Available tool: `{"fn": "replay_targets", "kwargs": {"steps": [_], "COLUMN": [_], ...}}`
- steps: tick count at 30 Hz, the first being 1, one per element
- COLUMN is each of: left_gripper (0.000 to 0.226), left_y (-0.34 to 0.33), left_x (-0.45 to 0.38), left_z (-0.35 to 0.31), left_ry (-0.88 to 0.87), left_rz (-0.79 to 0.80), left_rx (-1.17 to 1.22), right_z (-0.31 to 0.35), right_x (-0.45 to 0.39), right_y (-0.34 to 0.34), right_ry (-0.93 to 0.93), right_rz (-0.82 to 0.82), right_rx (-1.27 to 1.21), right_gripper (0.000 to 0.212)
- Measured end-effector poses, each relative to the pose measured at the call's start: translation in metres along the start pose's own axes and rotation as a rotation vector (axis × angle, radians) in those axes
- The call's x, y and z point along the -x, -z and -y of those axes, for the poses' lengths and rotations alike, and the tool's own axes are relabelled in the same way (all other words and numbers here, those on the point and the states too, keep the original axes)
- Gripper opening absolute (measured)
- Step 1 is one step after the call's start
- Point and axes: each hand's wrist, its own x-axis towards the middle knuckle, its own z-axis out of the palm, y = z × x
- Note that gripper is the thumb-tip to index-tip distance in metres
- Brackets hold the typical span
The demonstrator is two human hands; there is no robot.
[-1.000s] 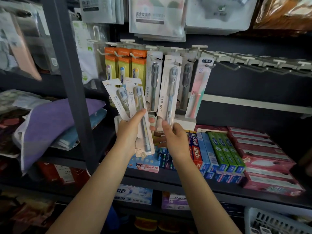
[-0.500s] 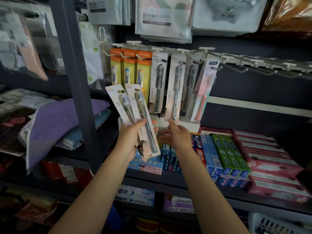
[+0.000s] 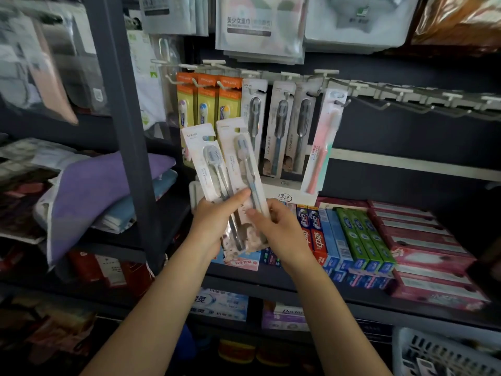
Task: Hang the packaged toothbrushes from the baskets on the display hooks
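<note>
Right hand (image 3: 282, 229), having released the hung grey-brush pack at frame centre, is now pinching the nearer of two white carded toothbrush packs (image 3: 245, 169) that the left hand (image 3: 214, 226) is gripping fanned below the white display hooks (image 3: 379, 105), suggesting the next hang is starting.

2 packs (image 3: 230, 172) before hooks (image 3: 379, 105), above toothpaste (image 3: 352, 240).

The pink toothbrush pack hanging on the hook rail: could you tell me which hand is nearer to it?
Right. The right hand is below the pink toothbrush pack and slightly left; the left hand is farther left, holding two packaged toothbrushes.
</note>
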Motion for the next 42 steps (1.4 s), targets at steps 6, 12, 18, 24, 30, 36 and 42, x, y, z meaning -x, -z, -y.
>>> {"fn": "replay_targets", "kwargs": {"steps": [6,12,18,24,30,36,42], "left_gripper": [0.012,0.019,0.018,0.016,0.026,0.029,0.030], "left_y": [0.001,-0.012,-0.026,-0.037,-0.040,-0.040,-0.046], "left_x": [0.000,0.006,0.006,0.005,0.002,-0.005,-0.012], "left_z": [-0.007,-0.015,-0.018,-0.019,-0.016,-0.013,-0.007], "left_ry": [0.121,0.107,0.035,0.038,0.043,0.044,0.062], "left_rz": [-0.021,0.080,0.101,0.101,0.122,0.129,0.128], "left_rx": [-0.041,-0.046,0.010,0.040,0.043,0.023,0.024], "right_z": [0.010,0.026,0.029,0.029,0.038,0.031,0.022], "right_x": [0.010,0.006,0.009,0.002,-0.010,-0.024,-0.028], "right_y": [0.013,0.033,0.040,0.043,0.058,0.080,0.083], "right_ry": [-0.010,0.052,0.099,0.103,0.156,0.226,0.127], "right_rz": [-0.056,-0.260,-0.361,-0.408,-0.471,-0.607,-0.539], "right_rx": [-0.195,-0.157,-0.207,-0.217,-0.038,0.161,-0.164], "right_gripper": [0.010,0.013,0.012,0.010,0.013,0.012,0.009]}}
